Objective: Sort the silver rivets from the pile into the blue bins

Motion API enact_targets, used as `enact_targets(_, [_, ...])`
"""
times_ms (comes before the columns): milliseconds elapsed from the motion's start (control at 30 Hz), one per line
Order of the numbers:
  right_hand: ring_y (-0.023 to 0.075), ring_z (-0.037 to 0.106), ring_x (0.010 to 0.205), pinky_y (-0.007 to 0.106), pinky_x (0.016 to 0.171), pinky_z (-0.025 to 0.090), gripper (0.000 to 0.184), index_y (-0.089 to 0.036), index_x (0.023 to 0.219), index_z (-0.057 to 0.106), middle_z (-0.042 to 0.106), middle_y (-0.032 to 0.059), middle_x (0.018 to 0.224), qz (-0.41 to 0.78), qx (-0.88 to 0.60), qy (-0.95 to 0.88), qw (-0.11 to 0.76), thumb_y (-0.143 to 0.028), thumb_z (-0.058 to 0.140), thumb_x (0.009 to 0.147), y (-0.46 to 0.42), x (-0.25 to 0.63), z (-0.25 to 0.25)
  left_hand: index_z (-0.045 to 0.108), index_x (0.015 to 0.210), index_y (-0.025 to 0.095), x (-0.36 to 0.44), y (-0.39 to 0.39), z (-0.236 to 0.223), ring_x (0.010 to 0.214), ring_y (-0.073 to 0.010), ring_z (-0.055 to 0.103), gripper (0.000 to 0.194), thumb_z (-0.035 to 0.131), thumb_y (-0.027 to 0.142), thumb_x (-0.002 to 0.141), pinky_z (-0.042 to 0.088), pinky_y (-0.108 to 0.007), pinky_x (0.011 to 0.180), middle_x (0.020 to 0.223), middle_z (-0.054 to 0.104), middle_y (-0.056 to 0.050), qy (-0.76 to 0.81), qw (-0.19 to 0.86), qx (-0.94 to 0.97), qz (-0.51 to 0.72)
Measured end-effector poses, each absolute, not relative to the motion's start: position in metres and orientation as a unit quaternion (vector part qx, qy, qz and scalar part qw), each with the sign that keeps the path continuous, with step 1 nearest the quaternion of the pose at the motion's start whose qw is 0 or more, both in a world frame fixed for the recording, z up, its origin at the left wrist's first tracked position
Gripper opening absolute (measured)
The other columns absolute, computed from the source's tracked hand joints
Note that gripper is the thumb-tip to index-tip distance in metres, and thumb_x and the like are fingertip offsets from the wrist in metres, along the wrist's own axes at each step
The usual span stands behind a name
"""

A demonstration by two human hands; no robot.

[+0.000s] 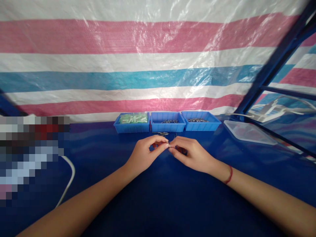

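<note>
My left hand (149, 149) and my right hand (191, 153) meet above the blue table, thumbs and forefingers pinched together at the fingertips. Whatever lies between them is too small and covered to name. A thin dark tip shows just above my right fingers. Beyond the hands, several slim metal pieces (162, 134) lie on the tabletop. They are close to the middle blue bin (168, 127), which contains more thin metal pieces (170, 121). The left blue bin (132, 128) holds pale green and white pieces (134, 118), and the right blue bin (203, 126) has small dark metal pieces (197, 120).
A translucent flat lid (249, 132) rests at the right, beside blue frame bars (274, 62). White cable (70, 176) curves across the left of the table (158, 204), near a blurred-out area. A striped plastic sheet (138, 79) hangs behind the bins.
</note>
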State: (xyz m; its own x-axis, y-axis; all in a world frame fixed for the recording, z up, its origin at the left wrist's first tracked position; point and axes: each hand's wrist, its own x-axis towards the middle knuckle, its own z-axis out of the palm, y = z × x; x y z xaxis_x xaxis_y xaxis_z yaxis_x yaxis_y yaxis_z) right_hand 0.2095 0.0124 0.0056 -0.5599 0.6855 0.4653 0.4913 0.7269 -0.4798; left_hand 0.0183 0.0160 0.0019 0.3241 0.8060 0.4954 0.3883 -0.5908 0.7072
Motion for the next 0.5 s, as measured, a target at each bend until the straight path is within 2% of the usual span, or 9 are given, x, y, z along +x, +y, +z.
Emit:
enact_targets(233, [0.0101, 0.053, 0.061, 0.022, 0.058, 0.041, 0.011, -0.018, 0.087, 0.061, 0.060, 0.0015, 0.077, 0.152, -0.334, -0.870, 0.329, -0.023, 0.051, 0.087, 0.0125, 0.2094, 0.0054, 0.066, 0.085, 0.020, 0.0176, 0.0162, 0.0015, 0.071, -0.0135, 0.064, 0.012, 0.057, 0.028, 0.083, 0.049, -0.024, 0.066, 0.079, 0.070, 0.000, 0.393, 0.226, 0.784, 0.424])
enact_targets(500, [0.0103, 0.054, 0.061, 0.022, 0.058, 0.042, 0.012, -0.018, 0.084, 0.062, 0.061, 0.0017, 0.075, 0.151, -0.332, -0.866, 0.343, -0.023, 0.051, 0.087, 0.0120, 0.2085, 0.0052, 0.063, 0.082, 0.019, 0.0187, 0.0149, 0.0028, 0.069, -0.0123, 0.061, 0.009, 0.056, 0.024, 0.083, 0.047, -0.023, 0.064, 0.078, 0.068, 0.000, 0.382, 0.219, 0.787, 0.433])
